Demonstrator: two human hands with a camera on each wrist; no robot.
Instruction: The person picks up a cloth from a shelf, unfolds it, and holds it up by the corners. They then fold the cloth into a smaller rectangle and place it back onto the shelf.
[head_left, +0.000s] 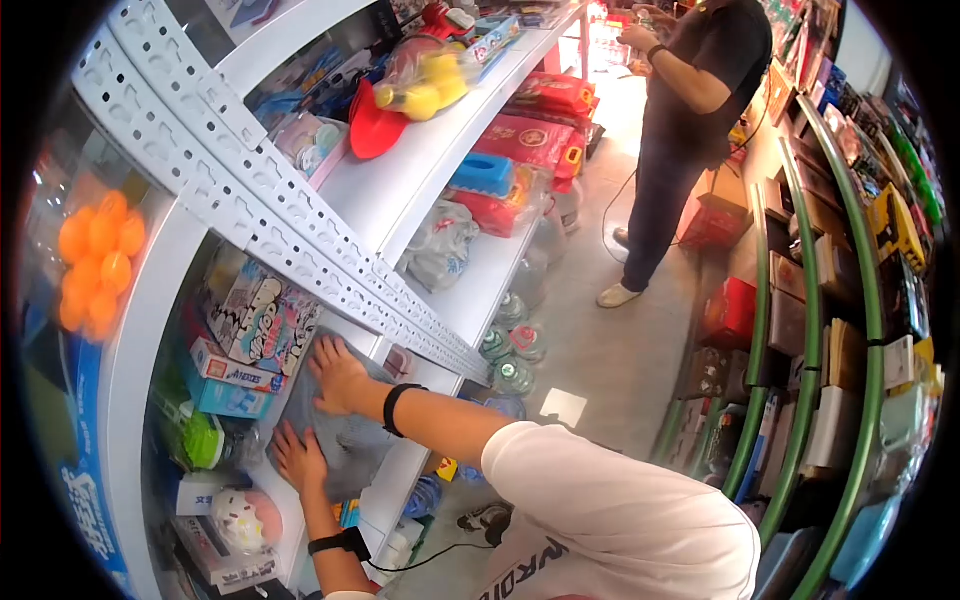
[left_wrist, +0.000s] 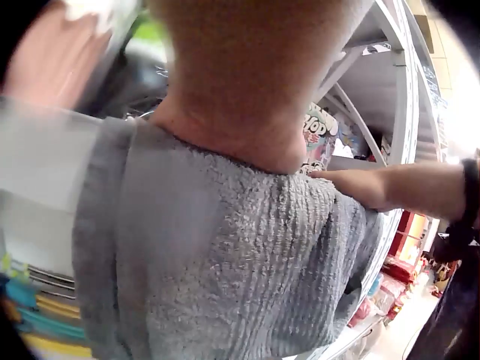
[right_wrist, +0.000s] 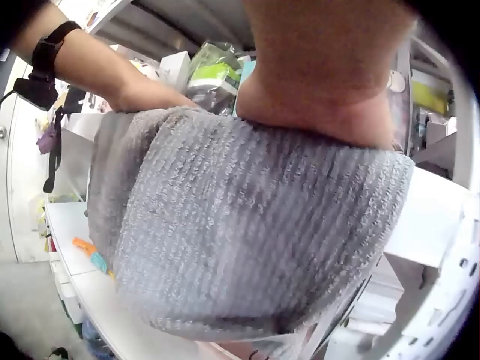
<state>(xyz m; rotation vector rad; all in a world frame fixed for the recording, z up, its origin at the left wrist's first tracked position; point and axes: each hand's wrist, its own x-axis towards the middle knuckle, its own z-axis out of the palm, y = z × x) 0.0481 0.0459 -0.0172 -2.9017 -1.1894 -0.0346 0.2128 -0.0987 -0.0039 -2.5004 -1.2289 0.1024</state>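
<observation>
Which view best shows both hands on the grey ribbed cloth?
The head view: it shows the left hand and right hand spread on the grey ribbed fabric cloth. Both wrist views show its ribbed surface larger, but leave the camera-wearing hand's fingers hidden.

Left hand (head_left: 303,466) and right hand (head_left: 341,380) lie just apart, palms down, fingers spread
</observation>
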